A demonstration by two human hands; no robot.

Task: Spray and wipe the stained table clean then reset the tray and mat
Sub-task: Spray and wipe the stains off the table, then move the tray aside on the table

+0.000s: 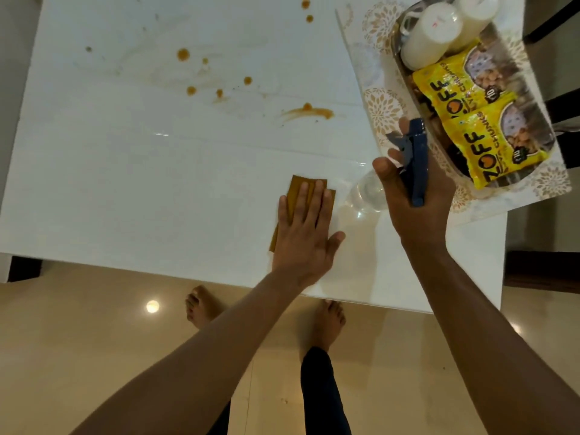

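Note:
A white table (pixel 125 183) carries several brown stains (pixel 309 112) across its far half. My left hand (pixel 306 229) lies flat, fingers spread, on a folded mustard-brown cloth (pixel 296 188) near the table's front edge. My right hand (pixel 414 199) grips a clear spray bottle (pixel 367 191) by its blue trigger head (pixel 416 158), just right of the cloth. At the right, a patterned mat (pixel 381 108) lies askew with a clear tray (pixel 401 73) on it, holding two white bottles (pixel 431 36) and yellow snack packets (pixel 483 146).
The mat overhangs the table's right edge. Dark chair parts (pixel 561 108) stand beyond the right side. A glossy beige floor (pixel 94 340) and my bare feet (pixel 204 306) show below the front edge.

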